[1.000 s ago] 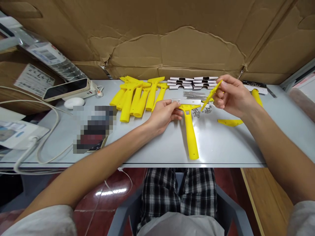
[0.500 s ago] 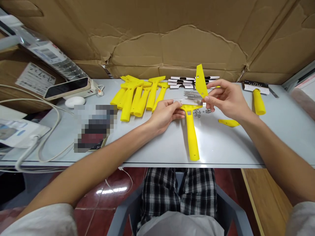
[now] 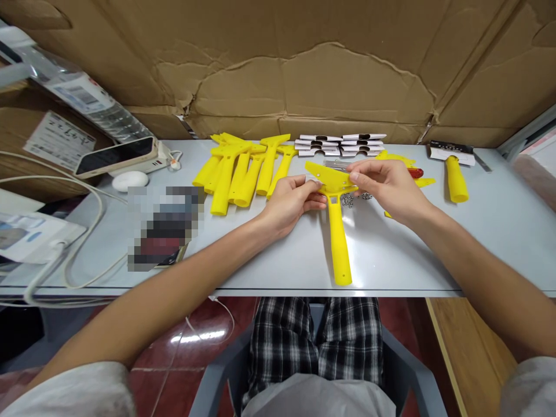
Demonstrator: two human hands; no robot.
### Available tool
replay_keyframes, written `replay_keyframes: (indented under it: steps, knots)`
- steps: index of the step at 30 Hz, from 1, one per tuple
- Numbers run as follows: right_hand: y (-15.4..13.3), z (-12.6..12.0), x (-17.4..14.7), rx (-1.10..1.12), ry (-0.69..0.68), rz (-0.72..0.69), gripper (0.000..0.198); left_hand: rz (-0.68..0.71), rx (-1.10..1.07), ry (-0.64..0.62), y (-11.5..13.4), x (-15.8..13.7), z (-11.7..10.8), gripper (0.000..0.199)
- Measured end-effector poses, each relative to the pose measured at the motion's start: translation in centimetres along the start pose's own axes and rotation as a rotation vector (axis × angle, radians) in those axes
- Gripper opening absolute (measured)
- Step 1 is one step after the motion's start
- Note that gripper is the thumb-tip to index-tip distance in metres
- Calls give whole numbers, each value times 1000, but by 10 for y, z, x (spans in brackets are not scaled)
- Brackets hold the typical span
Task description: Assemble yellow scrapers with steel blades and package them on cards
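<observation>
My left hand pinches the left side of the head of a yellow plastic scraper handle, whose grip points toward me. Over that head lies a yellow cover plate with small holes. My right hand has its thumb and fingers closed on the right end of this plate. The clear strip and metal edge seen before are now covered by it. Just beyond lie thin metal blades, partly hidden. Small metal nuts are scattered beside the handle.
Several yellow handles are piled at the left back. Folded card sleeves stand by the cardboard wall. Right of my hand lie more yellow plates and a red tool. A sleeved scraper lies farther right; phone and cables left.
My right hand has brought the yellow cover plate from upright above the head down flat onto it, moving slightly left. My left hand keeps its hold on the scraper handle.
</observation>
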State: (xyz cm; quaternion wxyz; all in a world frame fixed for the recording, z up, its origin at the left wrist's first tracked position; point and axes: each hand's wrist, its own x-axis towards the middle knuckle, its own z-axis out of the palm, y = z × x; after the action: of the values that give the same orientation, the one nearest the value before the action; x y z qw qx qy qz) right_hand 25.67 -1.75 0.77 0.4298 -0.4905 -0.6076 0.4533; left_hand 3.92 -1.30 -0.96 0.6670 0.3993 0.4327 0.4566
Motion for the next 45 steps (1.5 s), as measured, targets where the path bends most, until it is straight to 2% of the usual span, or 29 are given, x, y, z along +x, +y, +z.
replay_keyframes:
  steps: [5,8,17,24,28,36,45]
  knots:
    - [0,3,1,-25,-37,150,43,-2,12,10,1,-2,2,13]
    - [-3,1,1,-18,-54,190,40,-12,2,-4,1,-2,2,16]
    - [-1,-7,5,-4,-24,143,40,-34,-110,-131,0,2,-1,20]
    - [2,-8,5,37,-9,135,41,-27,-180,-100,7,0,-1,16]
    - [1,-4,4,55,6,138,36,4,-125,-130,4,2,-4,10]
    - [6,-5,6,60,-23,119,46,8,-83,-88,3,4,-3,17]
    - [0,-3,3,10,-26,170,39,9,-46,-48,1,3,-3,17]
